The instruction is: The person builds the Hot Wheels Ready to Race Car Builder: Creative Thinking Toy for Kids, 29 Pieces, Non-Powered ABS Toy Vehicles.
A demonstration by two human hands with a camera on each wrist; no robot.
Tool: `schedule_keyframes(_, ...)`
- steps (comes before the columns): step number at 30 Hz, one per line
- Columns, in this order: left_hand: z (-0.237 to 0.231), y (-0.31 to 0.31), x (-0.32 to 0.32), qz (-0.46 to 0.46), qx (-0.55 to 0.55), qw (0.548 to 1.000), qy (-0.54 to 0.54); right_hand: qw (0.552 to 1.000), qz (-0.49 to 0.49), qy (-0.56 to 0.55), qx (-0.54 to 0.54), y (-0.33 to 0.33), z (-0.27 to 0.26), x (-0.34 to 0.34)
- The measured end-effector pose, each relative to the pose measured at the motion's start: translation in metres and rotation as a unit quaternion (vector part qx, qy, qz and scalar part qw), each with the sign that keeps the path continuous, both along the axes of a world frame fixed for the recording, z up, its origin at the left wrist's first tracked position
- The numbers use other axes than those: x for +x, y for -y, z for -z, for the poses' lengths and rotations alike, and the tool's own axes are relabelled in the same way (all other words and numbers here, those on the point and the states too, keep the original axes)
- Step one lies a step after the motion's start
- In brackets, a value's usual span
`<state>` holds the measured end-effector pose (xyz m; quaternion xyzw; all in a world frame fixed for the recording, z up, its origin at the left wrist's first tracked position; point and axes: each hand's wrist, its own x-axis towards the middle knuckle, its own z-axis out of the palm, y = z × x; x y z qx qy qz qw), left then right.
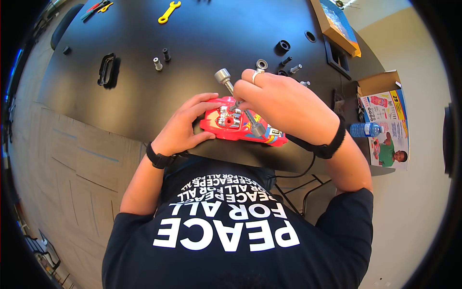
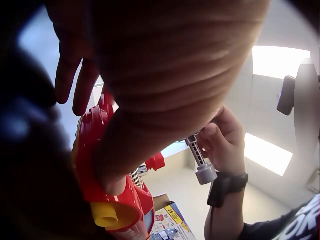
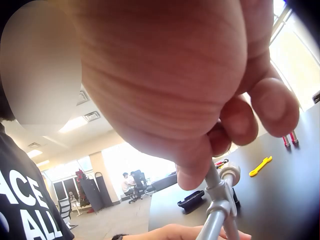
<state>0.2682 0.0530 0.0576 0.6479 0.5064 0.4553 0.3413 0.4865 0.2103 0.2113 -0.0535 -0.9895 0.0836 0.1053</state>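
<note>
A red toy car with a silver engine piece on top lies near the table's front edge. The left hand holds it by one end, thumb on the near side and fingers over the far side; in the left wrist view that thumb presses the red body. Above the car, the right hand pinches a grey cross-shaped wrench at its middle, one arm pointing down to the engine piece. In the right wrist view the wrench's grey arms show below the fingers; its contact with the engine is hidden.
A yellow wrench lies at the far side. Black frame and small grey and black cylinders stand at the left; several loose parts, with a black ring, are behind the right hand. Bottle and printed box are at the right.
</note>
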Motion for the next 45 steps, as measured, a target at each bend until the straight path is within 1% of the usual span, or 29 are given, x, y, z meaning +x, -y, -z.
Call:
schedule_keyframes(2,0.001,0.0,0.0,-0.001,0.007,1.0,-0.001,0.999,-0.034,0.008,0.002,-0.002,-0.004,0.003)
schedule_keyframes(3,0.002,-0.001,0.0,0.0,0.015,1.0,-0.002,0.999,-0.033,0.008,0.003,-0.001,-0.004,0.002)
schedule_keyframes(5,0.004,-0.001,0.0,0.002,0.012,1.0,-0.003,0.998,0.013,0.046,0.029,0.002,-0.004,0.003)
schedule_keyframes(6,0.005,-0.001,0.0,0.002,0.008,1.0,-0.005,0.998,0.015,0.046,0.03,0.001,-0.006,0.002)
schedule_keyframes(8,0.003,-0.001,0.001,0.001,0.008,1.0,-0.003,0.99,0.025,0.109,0.084,0.001,-0.009,-0.001)
schedule_keyframes(9,0.002,-0.001,0.001,-0.001,0.007,1.0,0.0,0.99,0.025,0.109,0.084,0.002,-0.008,-0.002)
schedule_keyframes(11,0.002,-0.001,0.002,-0.003,0.009,1.0,-0.005,0.997,0.039,0.065,0.034,0.006,-0.003,-0.004)
schedule_keyframes(12,0.002,0.0,0.002,-0.004,0.01,1.0,-0.009,0.997,0.036,0.065,0.034,0.004,-0.002,-0.003)
schedule_keyframes(14,0.001,0.001,0.002,-0.005,0.007,1.0,-0.004,0.999,-0.027,0.024,0.034,0.001,-0.002,-0.001)
schedule_keyframes(15,0.001,0.001,0.002,-0.003,0.004,1.0,0.0,0.999,-0.027,0.024,0.034,0.001,-0.002,-0.001)
schedule_keyframes(17,0.004,0.001,0.003,-0.005,0.0,1.0,0.005,0.998,-0.007,0.062,0.02,0.002,-0.003,0.0)
schedule_keyframes(19,0.005,0.001,0.005,-0.007,-0.003,1.0,0.01,0.998,-0.01,0.065,0.008,-0.001,-0.003,0.0)
schedule_keyframes(21,0.004,0.001,0.01,-0.046,0.05,0.995,-0.07,0.998,-0.016,0.069,-0.005,-0.003,-0.006,0.002)
schedule_keyframes(23,0.004,-0.002,0.014,-0.054,0.063,0.993,-0.087,0.999,-0.018,0.022,-0.027,0.0,-0.02,0.004)
schedule_keyframes(24,0.005,-0.003,0.016,-0.06,0.076,0.99,-0.105,0.999,-0.023,0.023,-0.028,0.001,-0.026,0.006)
schedule_keyframes(27,0.011,-0.005,0.021,-0.062,0.076,0.989,-0.108,0.994,-0.017,0.038,-0.1,0.006,-0.034,0.013)
schedule_keyframes(28,0.012,-0.006,0.021,-0.061,0.077,0.989,-0.108,0.994,-0.016,0.038,-0.099,0.008,-0.033,0.014)
schedule_keyframes(30,0.016,-0.008,0.02,-0.045,0.076,0.993,-0.081,0.994,-0.032,0.068,-0.081,0.011,-0.029,0.014)
schedule_keyframes(32,0.025,-0.008,0.02,-0.042,0.078,0.993,-0.081,0.994,-0.028,0.081,-0.068,0.015,-0.025,0.014)
schedule_keyframes(34,0.029,-0.009,0.018,-0.041,0.079,0.993,-0.081,0.995,-0.029,0.097,-0.011,0.019,-0.025,0.014)
schedule_keyframes(37,0.026,-0.008,0.016,-0.034,0.088,0.991,-0.096,0.997,-0.023,0.068,0.017,0.025,-0.013,0.016)
schedule_keyframes(38,0.023,-0.007,0.017,-0.031,0.063,0.994,-0.084,0.997,-0.024,0.068,0.017,0.028,-0.015,0.016)
schedule_keyframes(39,0.022,-0.007,0.018,-0.027,0.039,0.996,-0.071,0.993,0.005,0.104,0.05,0.03,-0.019,0.015)
schedule_keyframes(40,0.023,-0.007,0.017,-0.029,0.04,0.996,-0.071,0.986,0.033,0.14,0.083,0.031,-0.021,0.015)
schedule_keyframes(41,0.024,-0.008,0.017,-0.026,0.041,0.997,-0.068,0.986,0.033,0.14,0.084,0.029,-0.022,0.013)
schedule_keyframes(43,0.025,-0.008,0.017,-0.023,0.043,0.997,-0.064,0.978,0.023,0.156,0.136,0.024,-0.023,0.01)
schedule_keyframes(44,0.024,-0.007,0.017,-0.026,0.044,0.997,-0.064,0.978,0.024,0.156,0.136,0.024,-0.022,0.009)
schedule_keyframes(45,0.024,-0.006,0.017,-0.03,0.044,0.997,-0.064,0.986,0.026,0.135,0.095,0.025,-0.018,0.007)
